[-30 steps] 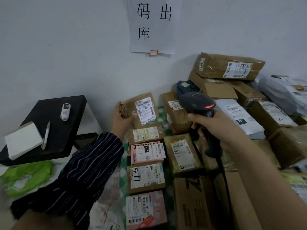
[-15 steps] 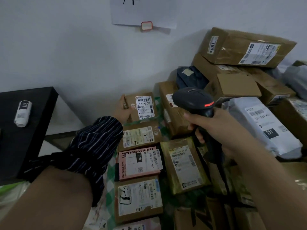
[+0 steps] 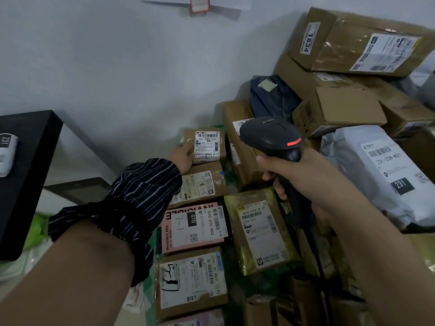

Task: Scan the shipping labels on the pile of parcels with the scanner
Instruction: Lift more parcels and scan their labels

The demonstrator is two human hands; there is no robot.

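My right hand (image 3: 296, 170) grips the handle of a black barcode scanner (image 3: 270, 137) with a red light on its head, aimed left. My left hand (image 3: 182, 157) holds a small brown box (image 3: 220, 147) by its left side, at the far end of a row of parcels by the wall. The box's white shipping label (image 3: 206, 147) faces up. Nearer me in that row lie a brown parcel (image 3: 200, 184), a pink box (image 3: 193, 228) and another brown box (image 3: 191, 282). A yellow-wrapped parcel (image 3: 260, 231) lies below the scanner.
A heap of cardboard boxes (image 3: 353, 41) and a white mailer bag (image 3: 381, 170) rises at the right. A dark bag (image 3: 270, 95) leans against the wall. A black table (image 3: 26, 165) with a small white bottle (image 3: 7, 151) stands at the left.
The view has closed in and tilted down. My left hand has set the small box lower, onto the far end of the row. The scanner stays pointed at it.
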